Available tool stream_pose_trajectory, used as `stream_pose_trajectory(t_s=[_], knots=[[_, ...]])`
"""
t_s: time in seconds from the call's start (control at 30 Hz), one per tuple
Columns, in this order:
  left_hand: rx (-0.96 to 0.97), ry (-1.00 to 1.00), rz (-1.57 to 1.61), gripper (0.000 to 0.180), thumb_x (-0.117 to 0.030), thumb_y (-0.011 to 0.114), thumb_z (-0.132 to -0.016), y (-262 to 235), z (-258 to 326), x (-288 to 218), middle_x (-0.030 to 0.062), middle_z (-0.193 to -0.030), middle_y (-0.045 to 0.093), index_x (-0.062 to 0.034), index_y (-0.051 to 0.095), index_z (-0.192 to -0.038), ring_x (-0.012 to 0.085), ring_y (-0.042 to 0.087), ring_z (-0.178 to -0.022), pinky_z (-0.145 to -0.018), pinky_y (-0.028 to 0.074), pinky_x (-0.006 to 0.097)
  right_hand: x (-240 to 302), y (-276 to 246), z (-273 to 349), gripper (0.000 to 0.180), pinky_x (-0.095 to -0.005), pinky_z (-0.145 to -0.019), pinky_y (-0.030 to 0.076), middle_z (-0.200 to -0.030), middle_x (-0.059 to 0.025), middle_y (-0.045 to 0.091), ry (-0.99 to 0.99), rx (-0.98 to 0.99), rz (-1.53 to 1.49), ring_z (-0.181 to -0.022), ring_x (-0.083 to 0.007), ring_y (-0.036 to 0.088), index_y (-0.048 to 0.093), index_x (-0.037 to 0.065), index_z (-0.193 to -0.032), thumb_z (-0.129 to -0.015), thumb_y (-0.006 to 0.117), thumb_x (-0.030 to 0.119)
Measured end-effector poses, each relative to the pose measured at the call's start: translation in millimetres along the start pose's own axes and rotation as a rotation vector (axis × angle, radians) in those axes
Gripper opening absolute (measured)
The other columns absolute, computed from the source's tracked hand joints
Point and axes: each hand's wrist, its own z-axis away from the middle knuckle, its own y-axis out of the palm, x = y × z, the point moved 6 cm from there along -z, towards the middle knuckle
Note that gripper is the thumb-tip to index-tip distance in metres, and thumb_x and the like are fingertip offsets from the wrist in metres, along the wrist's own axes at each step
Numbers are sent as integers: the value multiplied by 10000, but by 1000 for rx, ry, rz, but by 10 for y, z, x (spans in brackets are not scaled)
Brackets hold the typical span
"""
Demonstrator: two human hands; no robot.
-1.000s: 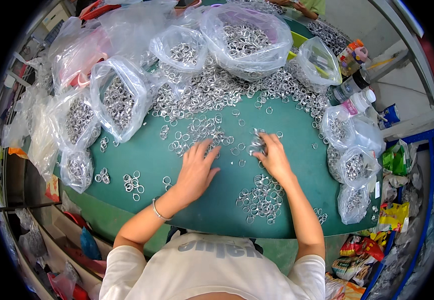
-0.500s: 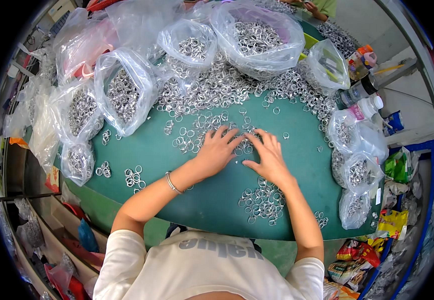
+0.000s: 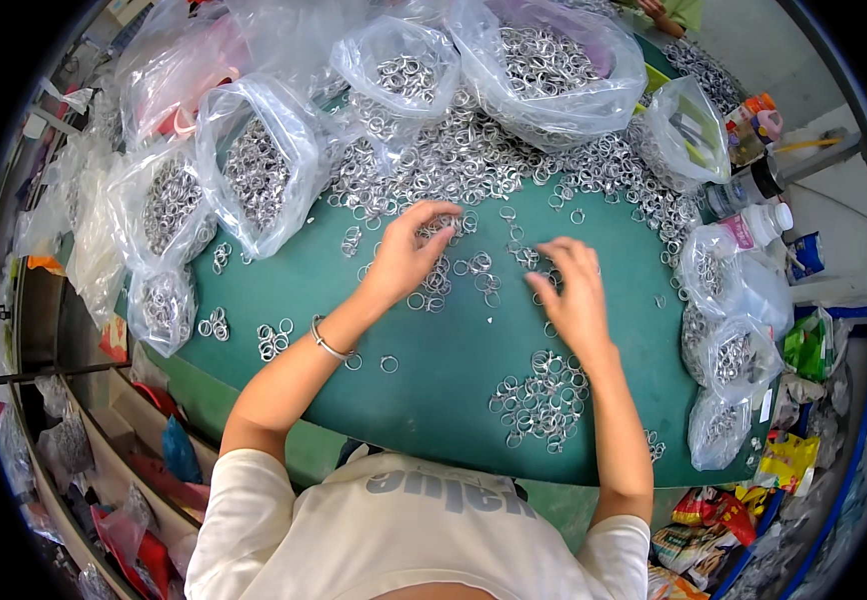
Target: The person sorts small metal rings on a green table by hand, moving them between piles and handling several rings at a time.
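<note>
My left hand (image 3: 409, 252) is curved over loose silver metal rings (image 3: 441, 283) in the middle of the green table, its thumb apart from its bent fingers. Some rings show beside its fingertips; what lies under the palm is hidden. My right hand (image 3: 574, 290) hovers or rests at a few more rings (image 3: 526, 256), thumb and fingers spread, slightly blurred. Between the hands lies a small ring cluster (image 3: 482, 275). A larger ring pile (image 3: 544, 400) sits nearer me, beside my right forearm. A bangle circles my left wrist.
A long heap of rings (image 3: 474, 160) runs along the far side. Clear plastic bags of rings stand at the left (image 3: 254, 180), back (image 3: 544, 70) and right (image 3: 734, 355). A white-capped bottle (image 3: 762, 225) is at the right. Another person's hand (image 3: 662, 15) shows at the far edge.
My hands have moved apart, the left leftward and the right rightward. Rings in the middle are spread into separate clusters. The whole view has shifted slightly.
</note>
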Motion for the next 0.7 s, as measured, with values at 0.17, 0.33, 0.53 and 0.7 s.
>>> stream_pose_trajectory(t_s=[0.17,0.33,0.53,0.7], knots=[[-68,-97,235,341,92,413,-876,-39,-1,156,89,-1181,573,8,551,-1176,128,605,-921,-725,533,250,166,473,65,186,-394,-786,403,-919,-80,585,-18,128,92,-902,-268,526,624,49,-873,-719,718,92],[-41,-115,182,406,118,356,-848,-165,91,181,96,-1211,573,20,531,-1201,151,644,-900,-711,519,255,-3,275,24,97,-379,-735,428,-811,-108,607,190,121,-166,-810,-267,543,621,23,-809,-737,684,42],[6,380,-510,383,58,555,-812,33,287,-230,121,-1215,554,-20,538,-1187,275,557,-1102,-892,461,346,-48,143,67,231,-386,-776,439,-932,-108,608,81,84,-88,-869,-290,534,611,-4,-923,-727,708,72],[265,320,-1006,409,-106,667,-779,348,510,-4,117,-1366,414,-74,556,-1171,327,341,-1295,-1031,293,528,181,275,124,320,-395,-828,410,-987,-107,578,-129,211,98,-935,-298,514,588,7,-1016,-719,696,54]])
